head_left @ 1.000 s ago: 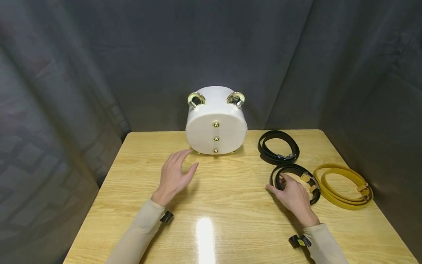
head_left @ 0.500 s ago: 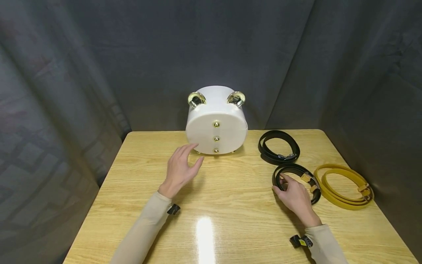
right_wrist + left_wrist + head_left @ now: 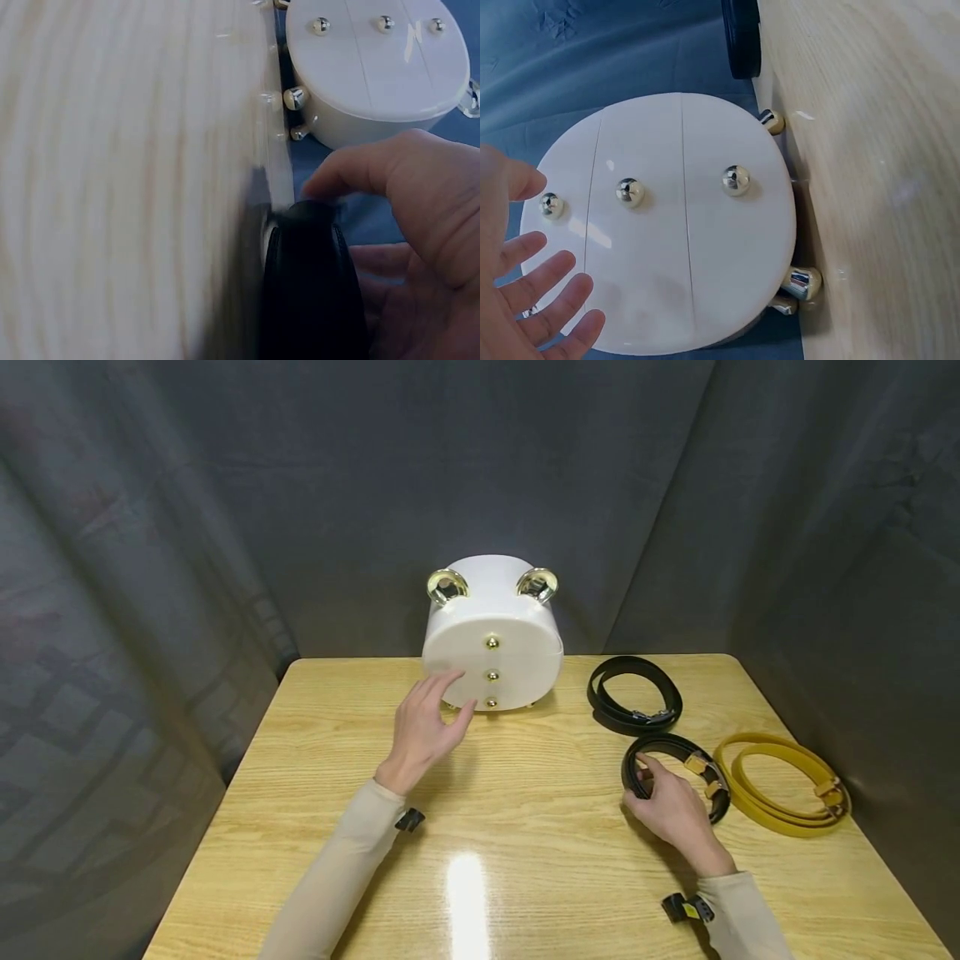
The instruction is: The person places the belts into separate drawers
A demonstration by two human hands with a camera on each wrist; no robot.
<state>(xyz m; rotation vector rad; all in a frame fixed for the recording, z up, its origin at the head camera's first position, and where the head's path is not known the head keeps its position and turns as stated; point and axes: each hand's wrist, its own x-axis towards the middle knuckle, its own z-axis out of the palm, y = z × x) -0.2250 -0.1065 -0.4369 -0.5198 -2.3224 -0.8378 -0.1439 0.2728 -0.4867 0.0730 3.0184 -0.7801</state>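
Note:
A white oval chest (image 3: 525, 660) with gold knobs, feet and ear-like rings stands at the table's back. My left hand (image 3: 423, 727) reaches toward its lower front, fingers spread and holding nothing. In the left wrist view, seams divide the chest's front (image 3: 652, 247) into drawer-like sections, and the fingers hover before it. My right hand (image 3: 671, 806) grips the left side of a coiled black belt (image 3: 670, 742) with a gold buckle. The right wrist view has the thumb over the edge of the dark strap (image 3: 311, 292); the fingers behind are partly hidden.
Behind the gripped belt lies another coiled black belt (image 3: 613, 718) with a silver buckle. A coiled yellow belt (image 3: 787, 822) rests at the right, close beside the gripped one. The wooden table (image 3: 540, 827) is bordered by grey curtains (image 3: 337, 527) at the back and sides.
My left hand has moved forward and right, nearer the chest's front. The right hand has shifted slightly right, and the black belt's left side has drawn in with it.

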